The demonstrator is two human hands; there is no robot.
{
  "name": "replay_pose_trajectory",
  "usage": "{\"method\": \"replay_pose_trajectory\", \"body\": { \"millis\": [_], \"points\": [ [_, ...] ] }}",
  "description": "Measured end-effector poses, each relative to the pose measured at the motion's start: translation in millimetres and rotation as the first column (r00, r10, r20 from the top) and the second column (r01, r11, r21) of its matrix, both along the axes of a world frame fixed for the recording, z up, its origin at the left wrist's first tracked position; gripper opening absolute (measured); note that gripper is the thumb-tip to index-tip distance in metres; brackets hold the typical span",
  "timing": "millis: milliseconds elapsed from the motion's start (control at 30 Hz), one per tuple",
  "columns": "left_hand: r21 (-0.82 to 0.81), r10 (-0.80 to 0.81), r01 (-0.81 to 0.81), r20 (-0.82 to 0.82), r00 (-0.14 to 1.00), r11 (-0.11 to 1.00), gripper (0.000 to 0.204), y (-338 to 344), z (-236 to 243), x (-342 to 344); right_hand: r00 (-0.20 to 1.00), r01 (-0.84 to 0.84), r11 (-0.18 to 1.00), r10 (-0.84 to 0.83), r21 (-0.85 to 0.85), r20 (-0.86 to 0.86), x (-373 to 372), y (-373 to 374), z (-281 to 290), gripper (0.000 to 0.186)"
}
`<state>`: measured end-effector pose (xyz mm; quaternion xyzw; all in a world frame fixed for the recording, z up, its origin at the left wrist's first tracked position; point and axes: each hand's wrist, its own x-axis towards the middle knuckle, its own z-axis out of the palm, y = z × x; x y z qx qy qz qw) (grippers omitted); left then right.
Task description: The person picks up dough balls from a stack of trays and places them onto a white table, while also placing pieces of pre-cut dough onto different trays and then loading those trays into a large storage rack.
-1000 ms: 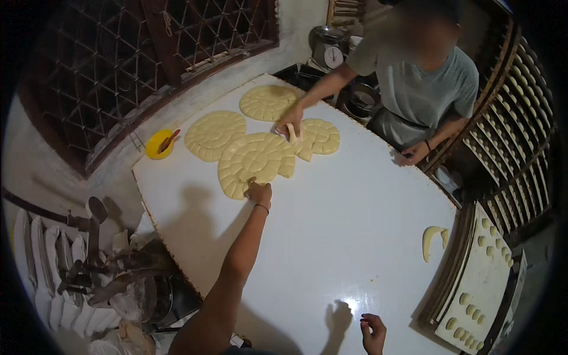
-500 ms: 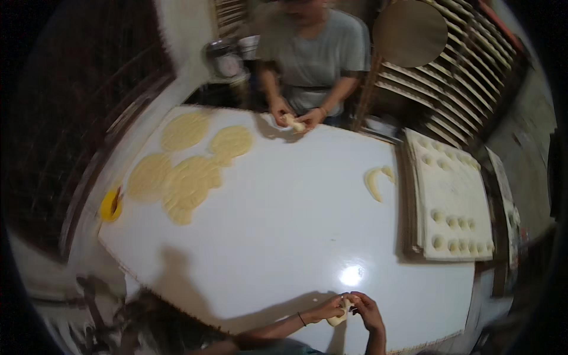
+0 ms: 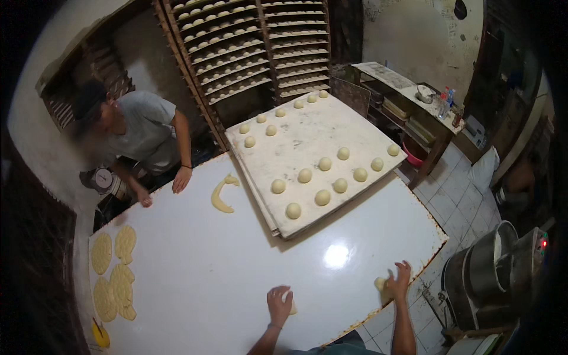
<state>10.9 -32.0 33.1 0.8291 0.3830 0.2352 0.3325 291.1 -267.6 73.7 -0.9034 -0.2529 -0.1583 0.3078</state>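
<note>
My left hand (image 3: pixel 279 305) is cupped palm down on the white table, its fingers curled over a small piece of dough (image 3: pixel 293 309) that mostly hides under it. To the right, close to the table's edge, my right hand (image 3: pixel 400 281) has its fingers apart and bent. A pale dough ball (image 3: pixel 380 283) lies against the thumb side of that hand; whether the palm touches it, I cannot tell. Beyond my hands, rows of round dough balls (image 3: pixel 322 197) sit on a floured board (image 3: pixel 307 142). A curved dough strip (image 3: pixel 220 198) rests left of the board.
Flattened dough sheets (image 3: pixel 122 290) and a yellow object (image 3: pixel 100 335) are at the table's left end. A co-worker (image 3: pixel 139 127) leans at the far left side, hands on the edge. A tall rack (image 3: pixel 266 53) of filled trays stands behind. A metal mixer (image 3: pixel 479 278) stands right.
My view has swung to the right. The dough I held in both hands is now in two pieces, with my hands apart on the table. The co-worker's hands no longer hold dough.
</note>
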Motion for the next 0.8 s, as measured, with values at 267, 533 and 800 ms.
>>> {"method": "replay_pose_trajectory", "body": {
  "millis": [267,533,800],
  "points": [
    [0.059,0.441,-0.447,0.096,0.892,0.892,0.008,64,-10,-11,0.911,-0.412,0.903,0.411,-0.118,-0.035,79,-6,-1,0.005],
    [0.111,0.250,-0.246,-0.027,0.968,0.963,0.012,25,-60,-46,0.848,-0.529,0.823,0.515,-0.207,-0.123,69,-20,-30,0.015],
    [0.371,0.003,0.040,-0.115,0.993,0.928,0.004,0,2,22,0.891,-0.447,0.893,0.450,0.063,-0.054,42,26,-22,0.007]
  ]
}}
